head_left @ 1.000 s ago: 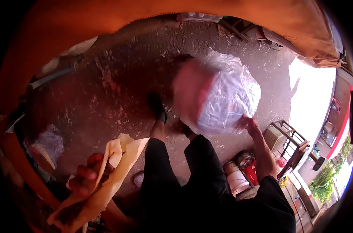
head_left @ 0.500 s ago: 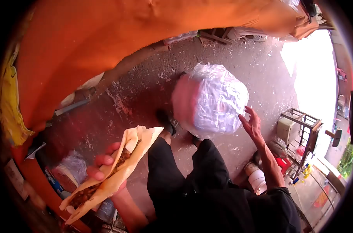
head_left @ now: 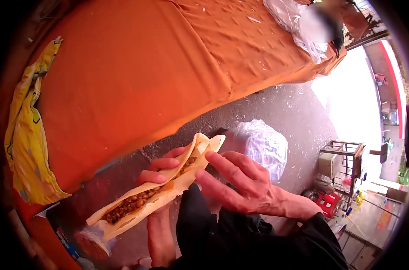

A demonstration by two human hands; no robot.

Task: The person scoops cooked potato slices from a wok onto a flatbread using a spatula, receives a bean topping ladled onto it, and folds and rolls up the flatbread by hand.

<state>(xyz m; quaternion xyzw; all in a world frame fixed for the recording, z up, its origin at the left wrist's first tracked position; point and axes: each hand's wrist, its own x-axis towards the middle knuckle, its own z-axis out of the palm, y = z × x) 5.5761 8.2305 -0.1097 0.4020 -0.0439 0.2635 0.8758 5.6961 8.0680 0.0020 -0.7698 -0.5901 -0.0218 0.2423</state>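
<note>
My left hand [head_left: 158,170] is wrapped around a long flatbread wrap [head_left: 177,191], thumb and fingers on its far side. Brown beans [head_left: 130,206] fill the wrap's open fold, which slants from lower left to upper right. At its upper right end, some pale pieces show inside the folded bread. My right hand [head_left: 251,186] is at that end with its fingers apart, the fingertips at the edge of the bread. Whether they press on it I cannot tell.
An orange cloth [head_left: 137,76] covers a large surface ahead, with a yellow cloth [head_left: 31,139] at its left end. On the floor beyond my hands sits a bundle in clear plastic [head_left: 265,146]. A metal frame rack [head_left: 344,157] stands to the right.
My right hand has come from beside the plastic bundle to the wrap. The wrap in my left hand has shifted right and slightly up. The view has tilted toward the orange cloth.
</note>
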